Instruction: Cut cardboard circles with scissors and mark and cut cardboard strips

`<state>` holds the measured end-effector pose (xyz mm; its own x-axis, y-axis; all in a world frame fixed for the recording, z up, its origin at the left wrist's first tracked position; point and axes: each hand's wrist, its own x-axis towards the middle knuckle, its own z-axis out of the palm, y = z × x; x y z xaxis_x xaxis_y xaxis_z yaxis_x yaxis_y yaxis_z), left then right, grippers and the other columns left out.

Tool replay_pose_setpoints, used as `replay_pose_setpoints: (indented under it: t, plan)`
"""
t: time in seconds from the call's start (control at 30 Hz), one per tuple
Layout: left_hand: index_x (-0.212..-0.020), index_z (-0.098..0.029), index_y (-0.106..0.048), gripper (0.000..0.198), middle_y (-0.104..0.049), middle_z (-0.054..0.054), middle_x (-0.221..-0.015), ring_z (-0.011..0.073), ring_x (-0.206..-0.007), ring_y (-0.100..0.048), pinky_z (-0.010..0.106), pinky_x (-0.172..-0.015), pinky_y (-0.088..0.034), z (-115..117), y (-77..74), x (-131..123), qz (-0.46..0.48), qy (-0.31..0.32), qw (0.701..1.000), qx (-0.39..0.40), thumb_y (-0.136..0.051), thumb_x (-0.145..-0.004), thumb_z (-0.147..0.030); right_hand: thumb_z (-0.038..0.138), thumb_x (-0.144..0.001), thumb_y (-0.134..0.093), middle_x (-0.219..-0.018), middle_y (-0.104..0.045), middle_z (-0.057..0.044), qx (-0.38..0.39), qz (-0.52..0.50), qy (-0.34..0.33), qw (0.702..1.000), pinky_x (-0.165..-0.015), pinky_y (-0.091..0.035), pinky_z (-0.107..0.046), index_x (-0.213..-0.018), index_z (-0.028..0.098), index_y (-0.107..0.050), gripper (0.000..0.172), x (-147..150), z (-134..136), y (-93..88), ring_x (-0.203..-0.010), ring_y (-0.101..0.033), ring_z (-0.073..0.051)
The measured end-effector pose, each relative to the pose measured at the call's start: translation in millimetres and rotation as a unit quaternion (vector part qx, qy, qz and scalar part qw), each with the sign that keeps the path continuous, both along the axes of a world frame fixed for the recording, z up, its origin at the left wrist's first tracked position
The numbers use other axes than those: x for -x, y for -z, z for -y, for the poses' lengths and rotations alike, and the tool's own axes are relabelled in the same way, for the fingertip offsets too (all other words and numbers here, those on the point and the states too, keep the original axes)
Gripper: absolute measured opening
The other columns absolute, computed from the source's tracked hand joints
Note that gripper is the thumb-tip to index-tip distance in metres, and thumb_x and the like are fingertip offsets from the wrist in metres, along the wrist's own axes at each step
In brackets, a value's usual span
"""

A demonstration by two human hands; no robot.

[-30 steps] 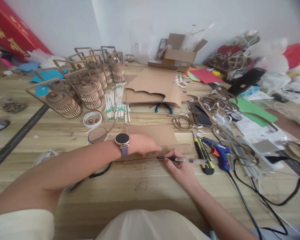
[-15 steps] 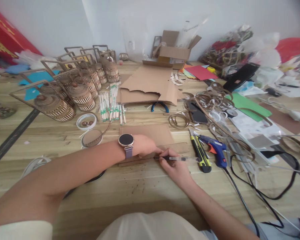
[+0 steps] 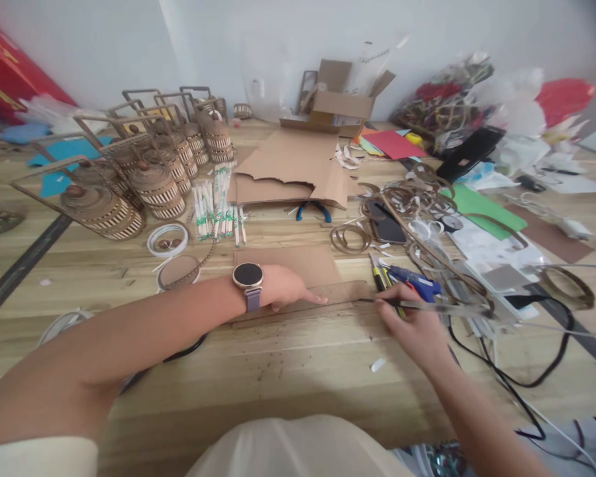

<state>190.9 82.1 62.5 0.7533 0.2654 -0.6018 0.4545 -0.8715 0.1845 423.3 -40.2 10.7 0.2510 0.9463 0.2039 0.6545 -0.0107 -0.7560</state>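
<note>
My left hand (image 3: 285, 286), with a watch (image 3: 248, 275) on its wrist, lies with fingers stretched out over a piece of brown cardboard (image 3: 298, 260). It presses on a long see-through strip that looks like a ruler (image 3: 345, 293) along the cardboard's near side. The palm and part of the strip are hidden under that hand. My right hand (image 3: 417, 328) is closed around a clear-barrelled pen (image 3: 440, 307), slightly blurred. The pen's dark tip is at the strip's right end. Partly behind my right hand lie a yellow-black box cutter (image 3: 380, 277) and a blue glue gun (image 3: 420, 281).
Several woven lantern-like pots (image 3: 156, 189) with handles stand at the left back. A torn cardboard sheet (image 3: 288, 159) and blue-handled pliers (image 3: 314, 211) lie ahead. On the right are a phone (image 3: 386, 222), brown rings (image 3: 350, 238) and black cables (image 3: 531, 381). A white scrap (image 3: 377, 365) lies in front.
My right hand has moved the pen rightward along the strip, to its right end. The white scrap has come into sight. My left hand keeps its place on the strip.
</note>
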Motion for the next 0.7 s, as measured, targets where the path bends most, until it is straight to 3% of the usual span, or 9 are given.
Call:
replay_pose_setpoints:
  t: [0.17, 0.33, 0.57, 0.7]
  plan:
    - [-0.147, -0.044, -0.049, 0.099, -0.072, -0.005, -0.07, 0.0172, -0.062, -0.06, 0.023, -0.056, -0.038, 4, -8.5, 1, 0.004, -0.006, 1.0, -0.007, -0.067, -0.066, 0.01, 0.037, -0.076, -0.056, -0.063, -0.063, -0.001, 0.01, -0.047, -0.064, 0.997, -0.059, -0.047, -0.03, -0.067, 0.024, -0.058, 0.017, 39, -11, 18.3, -0.061, -0.06, -0.019]
    - [-0.146, -0.045, -0.049, 0.099, -0.074, -0.005, -0.073, 0.0183, -0.064, -0.063, 0.024, -0.059, -0.041, 5, -7.2, 0, -0.001, -0.017, 1.0, -0.003, -0.066, -0.066, 0.01, 0.037, -0.079, -0.056, -0.061, -0.063, -0.001, 0.017, -0.051, -0.077, 0.996, -0.054, -0.047, -0.029, -0.067, 0.024, -0.057, 0.018, 44, -14, 27.5, -0.057, -0.058, -0.018]
    - [-0.146, -0.046, -0.049, 0.099, -0.077, -0.005, -0.078, 0.0192, -0.072, -0.067, 0.026, -0.073, -0.047, 5, -3.2, 1, 0.008, -0.038, 0.999, 0.015, -0.068, -0.068, 0.011, 0.033, -0.078, -0.058, -0.058, -0.06, 0.001, 0.01, -0.006, -0.027, 1.0, -0.053, -0.042, -0.029, -0.068, 0.025, -0.056, 0.013, 6, -8, 23.4, -0.053, -0.055, -0.018]
    - [-0.148, -0.046, -0.046, 0.098, -0.075, -0.007, -0.073, 0.0186, -0.071, -0.067, 0.026, -0.074, -0.047, 3, -2.9, 2, 0.011, -0.035, 0.999, 0.018, -0.068, -0.071, 0.009, 0.034, -0.083, -0.057, -0.069, -0.067, -0.002, -0.026, 0.05, -0.003, 0.998, -0.065, -0.048, -0.034, -0.075, 0.025, -0.062, 0.013, -22, -4, 11.1, -0.066, -0.062, -0.023]
